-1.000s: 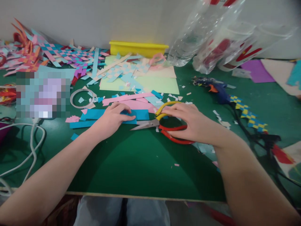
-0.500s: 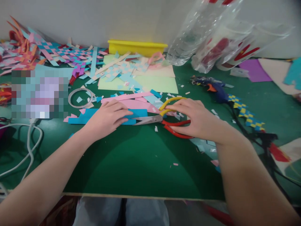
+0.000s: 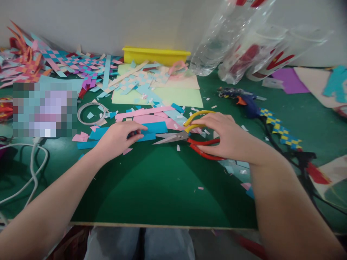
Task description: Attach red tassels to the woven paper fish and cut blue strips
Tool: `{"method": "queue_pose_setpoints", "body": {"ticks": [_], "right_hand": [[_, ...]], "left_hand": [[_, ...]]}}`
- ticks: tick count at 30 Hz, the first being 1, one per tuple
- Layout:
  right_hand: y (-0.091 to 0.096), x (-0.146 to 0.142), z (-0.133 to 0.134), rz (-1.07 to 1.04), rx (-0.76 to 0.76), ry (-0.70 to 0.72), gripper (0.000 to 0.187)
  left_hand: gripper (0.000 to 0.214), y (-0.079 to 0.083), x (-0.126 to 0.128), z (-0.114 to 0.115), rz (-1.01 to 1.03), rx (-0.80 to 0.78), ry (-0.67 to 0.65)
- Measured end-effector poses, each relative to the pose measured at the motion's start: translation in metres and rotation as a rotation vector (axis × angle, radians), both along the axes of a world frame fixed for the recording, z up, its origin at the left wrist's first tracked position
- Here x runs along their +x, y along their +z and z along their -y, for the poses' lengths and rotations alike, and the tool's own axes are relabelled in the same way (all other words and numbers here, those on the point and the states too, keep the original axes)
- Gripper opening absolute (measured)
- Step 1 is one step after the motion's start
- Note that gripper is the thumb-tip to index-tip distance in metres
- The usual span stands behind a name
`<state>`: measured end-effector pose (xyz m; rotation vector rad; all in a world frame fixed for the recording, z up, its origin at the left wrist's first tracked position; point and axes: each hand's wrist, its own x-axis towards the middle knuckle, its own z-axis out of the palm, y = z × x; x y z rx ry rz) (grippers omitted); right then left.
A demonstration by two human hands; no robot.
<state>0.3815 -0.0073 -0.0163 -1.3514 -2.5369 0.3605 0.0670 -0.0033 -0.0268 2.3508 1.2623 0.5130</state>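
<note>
My right hand (image 3: pixel 226 135) is closed around a pair of scissors (image 3: pixel 175 136) with yellow and red handles, its fingers and thumb through the loops. The blades stand slightly apart and point left, their tips near the end of a narrow blue paper strip (image 3: pixel 148 136). My left hand (image 3: pixel 119 139) lies over the blue paper, fingers curled and thumb bent in towards them, on the narrow strip. A wider blue piece (image 3: pixel 157 127) lies just behind it. Part of the blue paper is hidden under my left hand.
Pink strips (image 3: pixel 146 112) and small scraps lie behind my hands. A tape roll (image 3: pixel 91 113) and a blurred-out device with a white cable (image 3: pixel 34 169) are on the left. At right are a blue glue gun (image 3: pixel 249 105) and plastic-wrapped cups (image 3: pixel 271 54). Woven paper (image 3: pixel 67 59) is piled at the back.
My left hand has shifted slightly left and its fingers have curled in. The wider blue piece has tilted and separated from the narrow strip. The scissors stay nearly in place.
</note>
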Motion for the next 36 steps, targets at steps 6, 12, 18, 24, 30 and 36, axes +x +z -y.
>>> {"method": "queue_pose_setpoints", "body": {"ticks": [6, 12, 18, 24, 30, 36], "right_hand": [[-0.004, 0.001, -0.001, -0.004, 0.011, 0.008, 0.042], [-0.010, 0.001, -0.005, 0.000, 0.040, 0.012, 0.044], [-0.011, 0.000, -0.007, 0.018, -0.002, 0.009, 0.044], [-0.012, 0.003, -0.008, 0.013, 0.025, 0.028, 0.044], [-0.009, 0.006, -0.007, 0.005, 0.012, 0.032, 0.044], [-0.011, 0.006, -0.007, -0.003, 0.002, 0.038, 0.046]], "left_hand": [[0.021, -0.002, 0.003, 0.002, 0.058, 0.045, -0.022], [0.019, -0.008, 0.008, 0.001, 0.105, 0.089, -0.004], [0.030, -0.006, 0.007, 0.003, -0.129, 0.314, -0.163], [0.037, -0.008, 0.004, 0.002, -0.296, 0.325, -0.255], [0.036, -0.011, 0.007, 0.002, -0.263, 0.261, -0.222], [0.044, -0.015, 0.008, 0.003, -0.228, 0.246, -0.230]]}}
